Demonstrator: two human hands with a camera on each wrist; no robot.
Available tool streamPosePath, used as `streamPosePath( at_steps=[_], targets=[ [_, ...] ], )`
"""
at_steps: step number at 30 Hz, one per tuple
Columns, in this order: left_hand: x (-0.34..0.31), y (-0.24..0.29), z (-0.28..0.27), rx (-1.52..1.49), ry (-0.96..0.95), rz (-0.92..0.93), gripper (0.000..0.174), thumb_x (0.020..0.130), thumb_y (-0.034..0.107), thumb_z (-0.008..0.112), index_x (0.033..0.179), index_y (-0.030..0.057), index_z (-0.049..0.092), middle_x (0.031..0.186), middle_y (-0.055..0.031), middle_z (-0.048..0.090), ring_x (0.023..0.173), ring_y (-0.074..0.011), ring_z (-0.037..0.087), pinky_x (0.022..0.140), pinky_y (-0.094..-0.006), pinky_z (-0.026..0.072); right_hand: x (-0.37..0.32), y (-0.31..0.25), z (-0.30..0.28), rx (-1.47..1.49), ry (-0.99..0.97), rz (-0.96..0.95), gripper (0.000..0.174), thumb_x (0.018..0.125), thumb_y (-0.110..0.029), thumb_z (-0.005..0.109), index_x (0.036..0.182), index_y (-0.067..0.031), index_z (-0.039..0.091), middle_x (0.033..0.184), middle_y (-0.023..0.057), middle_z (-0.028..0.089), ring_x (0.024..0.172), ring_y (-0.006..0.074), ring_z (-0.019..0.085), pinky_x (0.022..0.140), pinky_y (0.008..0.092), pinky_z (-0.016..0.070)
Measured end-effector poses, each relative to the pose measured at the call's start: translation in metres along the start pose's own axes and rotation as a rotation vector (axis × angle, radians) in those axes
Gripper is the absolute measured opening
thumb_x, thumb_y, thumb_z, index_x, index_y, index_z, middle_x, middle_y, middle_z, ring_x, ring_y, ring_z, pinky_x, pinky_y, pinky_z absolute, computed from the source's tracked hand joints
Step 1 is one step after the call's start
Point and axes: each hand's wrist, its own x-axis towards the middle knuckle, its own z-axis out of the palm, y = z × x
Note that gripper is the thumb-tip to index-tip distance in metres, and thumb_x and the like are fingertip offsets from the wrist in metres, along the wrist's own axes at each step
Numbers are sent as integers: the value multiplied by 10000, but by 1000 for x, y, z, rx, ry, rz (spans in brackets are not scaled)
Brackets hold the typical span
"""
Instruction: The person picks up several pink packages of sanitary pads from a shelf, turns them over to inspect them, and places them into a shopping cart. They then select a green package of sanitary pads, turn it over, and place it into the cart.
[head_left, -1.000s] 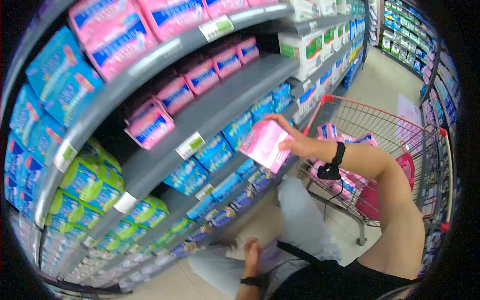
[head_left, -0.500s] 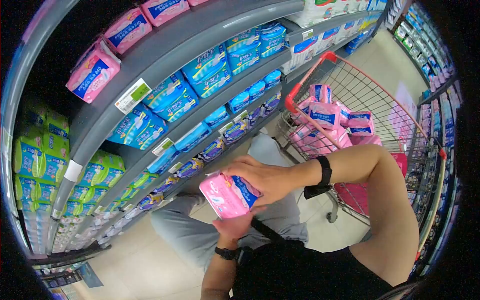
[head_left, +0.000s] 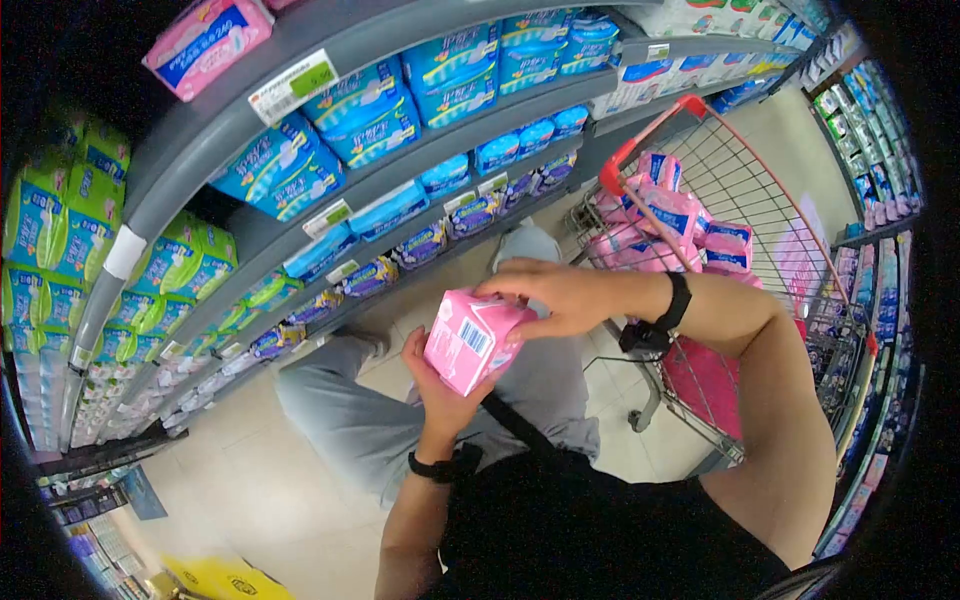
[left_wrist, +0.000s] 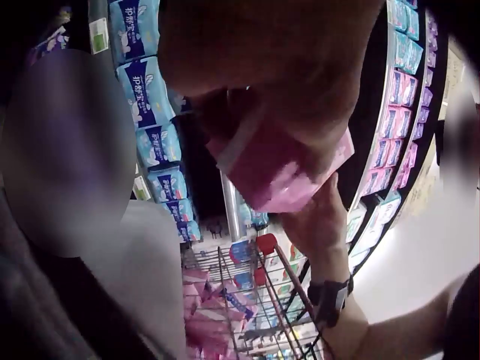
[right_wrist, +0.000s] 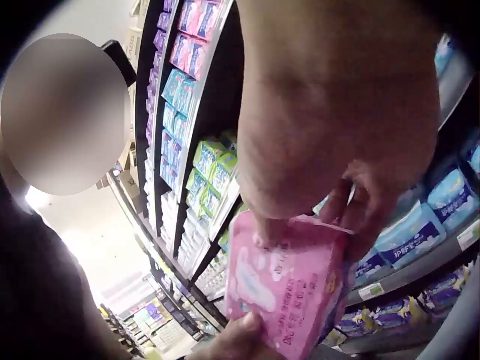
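Observation:
Both hands hold a pink pack of sanitary pads (head_left: 465,350) in front of the person's lap, its barcode side turned up in the head view. The left hand (head_left: 440,378) grips its near left side, thumb along one edge. Fingers and thumb of the right hand (head_left: 560,300) pinch the far right end. In the right wrist view the printed face of the pack (right_wrist: 289,289) shows, with the left thumb lying on its lower edge. The left wrist view has the pack partly hidden behind the left hand (left_wrist: 285,52).
At right stands a wire shopping cart (head_left: 760,190) with several pink packs (head_left: 665,215) inside. Along the left and front run curved shelves (head_left: 380,190) with blue packs (head_left: 365,110), green packs (head_left: 60,225) and one pink pack (head_left: 208,45) near a shelf edge.
The right hand has brought the pink pack from beside the shelf to the lap, where the left hand has come up and taken hold too. The pack has been turned from its printed front to its barcode side.

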Motion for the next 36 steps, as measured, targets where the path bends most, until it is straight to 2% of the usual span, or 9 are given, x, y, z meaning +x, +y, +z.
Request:
streamPosePath(
  at_steps=[2,5,12,13,16,17,23,27,36],
  targets=[
    [-5,-4,-1,-107,66,-11,1214,614,272,957,1468,14,133,1381,-169,349,1297,-262,422,1094,-412,362,5,2,-8,101,-72,13,535,864,-316,744,1276,-49,532,1262,162,516,1165,331,521,984,403,423],
    [-8,7,2,-254,171,19,1248,649,457,920,1489,12,111,1393,-154,380,1289,-258,459,1072,-390,399,12,4,-8,-178,73,-256,450,844,-275,772,1175,-66,550,1162,130,519,1109,291,531,955,386,428],
    [11,12,-8,-381,94,-5,822,887,506,698,1415,-37,378,1390,-141,474,1287,-234,489,1065,-372,406,2,-6,22,140,8,108,849,684,-398,886,1288,-40,409,1265,191,510,1133,330,570,917,416,470],
    [13,18,-5,-330,122,-1,925,823,639,700,1379,-51,435,1361,-171,494,1284,-277,492,1068,-409,396,4,2,31,70,34,-18,1122,590,-454,930,1397,-6,292,1292,199,501,1192,355,542,993,429,449],
    [30,36,-12,58,-84,329,1150,665,789,720,1380,-60,421,1342,-204,486,1263,-334,494,1070,-454,379,8,-6,27,-75,107,-245,1244,570,-463,938,1457,23,214,1348,211,481,1269,369,502,1068,423,412],
    [26,34,-7,-30,-95,261,1352,471,893,718,1370,-71,417,1338,-237,450,1268,-373,464,1072,-480,360,6,-8,28,-27,98,-219,1270,555,-443,949,1465,23,196,1366,214,469,1281,365,500,1064,426,416],
    [15,21,-7,-78,-154,337,1516,386,833,813,1462,-55,221,1445,-226,285,1333,-341,390,1100,-473,333,1,-13,29,43,37,-114,1271,528,-373,973,1452,1,185,1361,233,458,1242,378,536,1024,430,445],
    [6,37,8,-141,-126,317,1591,407,632,952,1505,-10,-4,1485,-234,247,1382,-359,357,1133,-494,312,3,-7,33,44,123,-130,1203,550,-336,967,1418,-17,199,1304,247,477,1190,394,558,990,446,465],
    [13,50,14,93,-32,446,1450,496,429,980,1506,3,31,1482,-244,286,1366,-373,369,1143,-510,296,5,-19,38,-15,157,-119,1169,567,-322,958,1414,-5,217,1325,248,481,1215,388,550,1010,452,463]
  ],
)
